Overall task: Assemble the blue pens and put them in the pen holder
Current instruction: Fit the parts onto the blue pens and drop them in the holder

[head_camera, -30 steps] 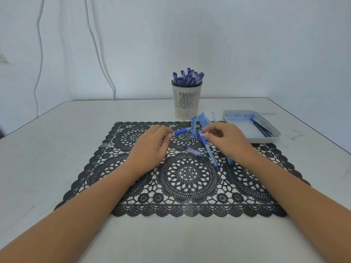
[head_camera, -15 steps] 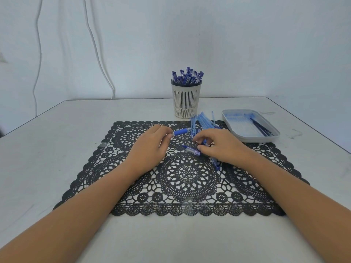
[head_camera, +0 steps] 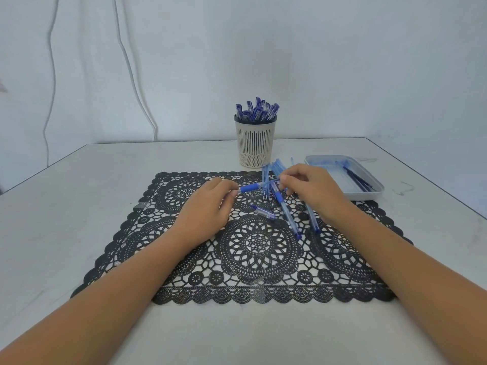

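Pen (head_camera: 251, 187) is held between both hands over the far middle of the mat (head_camera: 258, 246). Long axis runs roughly left-right with a slight tilt: blue-grip end lower and left, clear barrel end higher and right. Left hand (head_camera: 208, 206) has its fingers curled, thumb and fingertips pinching the grip end; the tip is hidden in the fingers. Right hand (head_camera: 312, 192) has its fingers curled, pinching the barrel's right end; cannot tell if it holds anything else. Pen spans the gap between the two sets of fingertips and crosses in front of the loose pens (head_camera: 265, 175) heaped there. Two of the loose pens lie diagonally on the mat by the right wrist. Cap (head_camera: 263, 212) lies on the mat between the hands, nearer the viewer than the pen. Holder (head_camera: 255, 146) stands upright behind, packed with capped pens (head_camera: 257, 111). Tray (head_camera: 366, 195) at right holds dark refills (head_camera: 358, 177). Table (head_camera: 79, 193) is pale.
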A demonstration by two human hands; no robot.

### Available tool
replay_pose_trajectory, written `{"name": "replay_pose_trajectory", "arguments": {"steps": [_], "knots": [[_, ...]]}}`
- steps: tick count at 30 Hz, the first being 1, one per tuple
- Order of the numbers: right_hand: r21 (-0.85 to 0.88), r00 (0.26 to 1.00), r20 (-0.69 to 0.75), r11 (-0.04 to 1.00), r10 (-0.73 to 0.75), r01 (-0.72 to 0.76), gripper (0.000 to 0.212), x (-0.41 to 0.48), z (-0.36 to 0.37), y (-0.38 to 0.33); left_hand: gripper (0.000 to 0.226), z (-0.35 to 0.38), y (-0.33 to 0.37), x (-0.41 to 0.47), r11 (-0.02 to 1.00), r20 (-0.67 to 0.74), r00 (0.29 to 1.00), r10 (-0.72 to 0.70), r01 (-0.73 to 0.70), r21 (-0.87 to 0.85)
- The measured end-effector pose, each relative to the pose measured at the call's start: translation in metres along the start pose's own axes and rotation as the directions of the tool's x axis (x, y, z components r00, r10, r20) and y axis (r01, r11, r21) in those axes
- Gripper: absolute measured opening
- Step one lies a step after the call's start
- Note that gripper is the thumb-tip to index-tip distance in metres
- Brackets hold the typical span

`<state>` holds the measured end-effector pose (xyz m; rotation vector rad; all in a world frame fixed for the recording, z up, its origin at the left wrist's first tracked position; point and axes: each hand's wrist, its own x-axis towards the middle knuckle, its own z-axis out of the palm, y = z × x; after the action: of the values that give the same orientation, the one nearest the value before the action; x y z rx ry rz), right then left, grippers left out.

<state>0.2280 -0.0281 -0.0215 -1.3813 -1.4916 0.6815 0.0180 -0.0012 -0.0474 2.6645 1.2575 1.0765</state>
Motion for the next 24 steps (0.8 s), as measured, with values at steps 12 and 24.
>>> {"name": "replay_pose_trajectory", "arguments": {"steps": [12, 24], "knots": [[0.288, 0.824, -0.540, 0.958, 0.174, -0.014, 0.009, 0.019, -0.032, 0.011, 0.022, 0.000, -0.008, 0.003, 0.982, -0.057, 0.981, -0.186, 0.184, -0.030], [-0.779, 0.949, -0.082, 0.614, -0.305, 0.130, 0.025, 0.014, -0.006, 0.031, 0.020, 0.001, -0.006, 0.003, 0.985, -0.040, 0.984, -0.174, 0.173, -0.013]]}}
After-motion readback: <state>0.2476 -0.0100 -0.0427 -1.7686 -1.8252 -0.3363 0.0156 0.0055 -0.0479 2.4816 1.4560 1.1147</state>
